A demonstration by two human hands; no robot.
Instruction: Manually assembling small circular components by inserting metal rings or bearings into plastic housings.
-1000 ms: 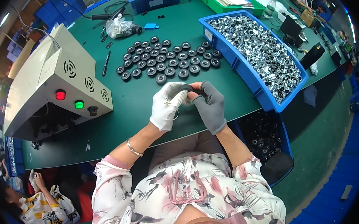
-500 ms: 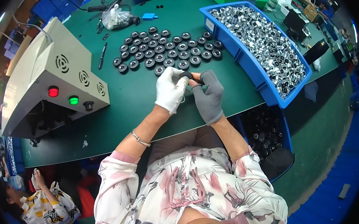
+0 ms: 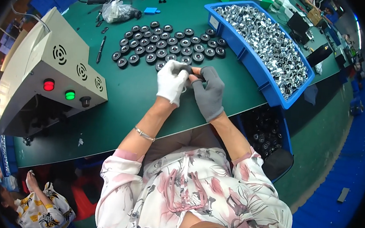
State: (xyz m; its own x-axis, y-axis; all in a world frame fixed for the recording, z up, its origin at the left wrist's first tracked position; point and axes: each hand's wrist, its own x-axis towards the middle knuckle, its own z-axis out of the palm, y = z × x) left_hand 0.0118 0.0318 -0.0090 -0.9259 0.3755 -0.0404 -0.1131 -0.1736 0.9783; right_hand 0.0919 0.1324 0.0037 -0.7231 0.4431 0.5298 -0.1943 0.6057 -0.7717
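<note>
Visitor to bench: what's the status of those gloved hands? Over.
Left hand in white cloth glove, right hand in grey cloth glove: both gripping one small black part, mostly hidden. Round black wheel-like discs just beyond, nearest beside left hand.

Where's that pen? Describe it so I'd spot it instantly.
Find the green table, then the big cream machine at its left. Between that machine and the black wheels lies a slim dark pen, long and straight where the wheels are round.
</note>
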